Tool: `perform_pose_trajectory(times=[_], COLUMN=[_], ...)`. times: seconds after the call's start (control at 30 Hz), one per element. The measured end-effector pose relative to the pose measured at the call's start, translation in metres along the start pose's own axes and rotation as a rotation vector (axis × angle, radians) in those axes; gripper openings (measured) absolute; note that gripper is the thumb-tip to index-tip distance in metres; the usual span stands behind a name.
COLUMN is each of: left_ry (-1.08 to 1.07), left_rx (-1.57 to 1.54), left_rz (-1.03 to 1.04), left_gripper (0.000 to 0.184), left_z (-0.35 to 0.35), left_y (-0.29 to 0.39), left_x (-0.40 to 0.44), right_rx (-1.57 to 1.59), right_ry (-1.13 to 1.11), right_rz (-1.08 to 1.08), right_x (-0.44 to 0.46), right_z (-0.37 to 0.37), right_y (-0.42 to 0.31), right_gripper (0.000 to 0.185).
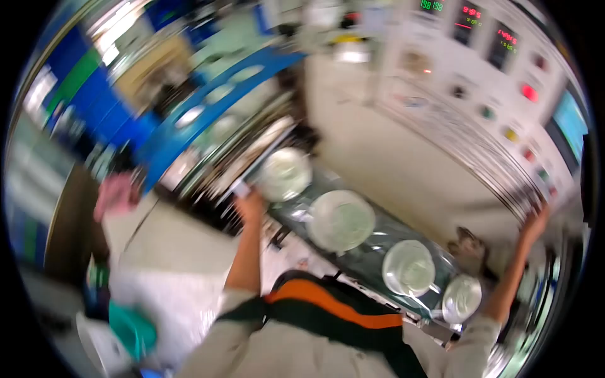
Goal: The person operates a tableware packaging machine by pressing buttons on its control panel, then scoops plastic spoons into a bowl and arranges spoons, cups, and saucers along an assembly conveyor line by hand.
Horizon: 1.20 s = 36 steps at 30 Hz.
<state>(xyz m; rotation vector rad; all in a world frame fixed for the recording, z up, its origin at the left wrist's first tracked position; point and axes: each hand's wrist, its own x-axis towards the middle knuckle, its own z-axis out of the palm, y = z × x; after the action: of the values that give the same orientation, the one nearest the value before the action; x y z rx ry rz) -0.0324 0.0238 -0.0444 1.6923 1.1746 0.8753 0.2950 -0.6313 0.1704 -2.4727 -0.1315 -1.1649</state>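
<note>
Head view: four bowls (341, 220) line a dark tray (382, 239).
Left hand (251, 206) near one end, right hand (534, 222) by the panel's (435, 75) lower edge; blur hides their grip.

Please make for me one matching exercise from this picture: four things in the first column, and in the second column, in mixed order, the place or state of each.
Column one
1. Teal rounded bucket
2. White control panel with digital displays
3. Person's left hand
4. Long blue board with round openings

Column two
A. Beside the leftmost of four pale round bowls
B. In the upper right, with red and green figures lit
C. Slanting across the upper left
D. In the lower left corner area

Right pairs: 1-D, 2-B, 3-A, 4-C
</note>
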Motion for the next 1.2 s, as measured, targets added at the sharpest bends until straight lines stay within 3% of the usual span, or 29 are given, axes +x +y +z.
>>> perform_pose_trajectory(times=[0.03,0.07,0.1,0.13,0.2,0.33,0.43,0.5,0.53,0.57,0.6,0.63,0.67,0.7,0.77,0.83,0.9,0.97,1.13,1.2], left_ry=[0.019,0.034,0.027,-0.007,-0.143,-0.259,-0.183,-0.041,0.02,0.051,-0.032,-0.007,0.047,0.054,0.012,-0.099,-0.111,-0.239,-0.785,-0.914], left_rx=[0.326,0.357,0.229,0.064,-0.097,-0.023,0.052,0.21,0.29,0.273,0.139,-0.002,0.138,0.135,-0.01,-0.117,-0.085,-0.13,-0.366,-0.367], left_rz=[0.108,0.161,0.147,0.113,0.031,0.059,0.059,0.308,0.275,0.303,0.153,0.214,0.383,0.278,0.296,0.096,0.262,0.217,-0.22,-0.231], left_gripper=[0.025,0.024,0.024,0.025,0.026,0.032,0.037,0.043,0.046,0.032,0.027,0.02,0.014,0.009,0.009,0.009,0.009,0.009,0.018,0.023], left_z=[-0.006,0.0,-0.001,0.003,-0.003,-0.007,-0.017,-0.028,-0.037,-0.043,-0.052,-0.053,-0.057,-0.058,-0.056,-0.059,-0.053,-0.054,-0.063,-0.059], left_y=[-0.004,-0.003,-0.001,0.006,0.016,0.027,0.023,0.035,0.05,0.052,0.09,0.08,0.075,0.074,0.077,0.107,0.098,0.117,0.138,0.127], left_x=[-0.007,-0.007,-0.003,0.008,0.016,0.022,0.012,-0.017,-0.036,-0.048,-0.069,-0.071,-0.072,-0.074,-0.08,-0.093,-0.094,-0.109,-0.148,-0.163], right_rx=[0.098,0.201,0.289,-0.004,0.194,-0.027,-0.054,-0.121,-0.23,-0.258,-0.302,-0.198,-0.227,-0.263,-0.431,-0.429,-0.409,-0.458,-0.481,-0.473], right_ry=[-0.007,-0.002,0.007,0.177,0.195,0.062,0.126,0.001,0.022,0.037,-0.002,-0.08,-0.034,0.005,0.0,0.05,0.071,0.029,0.052,0.05], right_rz=[0.036,0.094,0.15,-0.06,0.092,-0.079,-0.139,-0.014,-0.046,-0.042,0.006,0.093,-0.08,-0.121,-0.056,-0.115,-0.139,-0.103,-0.122,-0.117], right_x=[-0.008,-0.015,-0.015,-0.017,-0.015,-0.013,-0.012,-0.009,-0.006,-0.003,0.001,0.006,0.007,0.01,0.014,0.016,0.019,0.02,0.023,0.022], right_z=[-0.004,-0.01,-0.018,-0.001,-0.006,-0.013,-0.001,0.0,0.003,0.002,-0.006,-0.005,-0.005,0.007,0.012,0.018,0.02,0.019,0.023,0.023], right_y=[-0.01,-0.023,-0.048,-0.025,-0.075,-0.113,-0.105,-0.093,-0.08,-0.075,-0.082,-0.077,-0.077,-0.063,-0.08,-0.074,-0.082,-0.089,-0.084,-0.085], right_gripper=[0.034,0.039,0.043,0.048,0.039,0.029,0.029,0.027,0.041,0.038,0.035,0.028,0.025,0.021,0.02,0.022,0.022,0.02,0.021,0.021])
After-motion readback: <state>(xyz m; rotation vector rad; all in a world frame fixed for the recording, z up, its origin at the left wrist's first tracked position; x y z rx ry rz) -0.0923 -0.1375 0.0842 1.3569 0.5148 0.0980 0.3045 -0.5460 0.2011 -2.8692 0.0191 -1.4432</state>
